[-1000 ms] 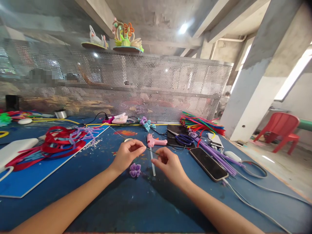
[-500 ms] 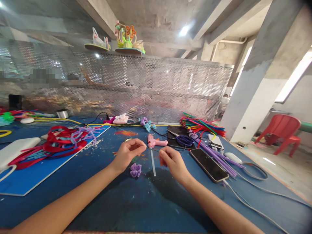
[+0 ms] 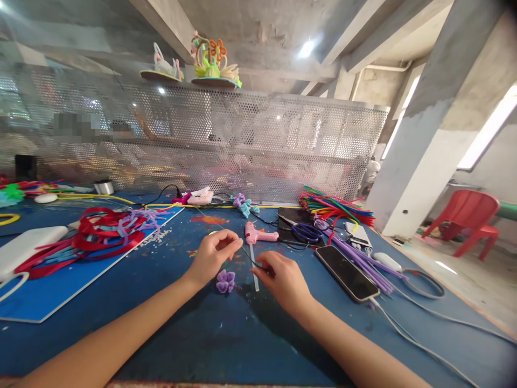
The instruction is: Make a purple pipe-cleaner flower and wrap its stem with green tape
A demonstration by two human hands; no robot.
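Observation:
Between my hands runs a thin dark green stem, perhaps wire (image 3: 251, 258), slanting down to the right. My left hand (image 3: 216, 253) pinches its upper end between thumb and fingertips. The fingers of my right hand (image 3: 281, 276) are closed around the lower end. Just below my left hand, a purple pipe-cleaner flower (image 3: 225, 281) lies on the blue table (image 3: 194, 339). Behind the stem, a pink glue gun (image 3: 260, 234) rests on its side, a clear glue stick (image 3: 254, 275) reaching from it toward me.
Scissors (image 3: 307, 231), a phone (image 3: 346, 273) and purple pipe cleaners (image 3: 359, 258) lie at the right. Red ribbon (image 3: 86, 242) is heaped on a blue board (image 3: 68, 285) at the left. A perforated metal screen (image 3: 258, 140) stands along the back, with colourful pipe cleaners (image 3: 337, 205) before it.
My right hand has shifted slightly down and left, turning its fingers around the stem. The stem now slants more steeply. My left hand stays nearly in place.

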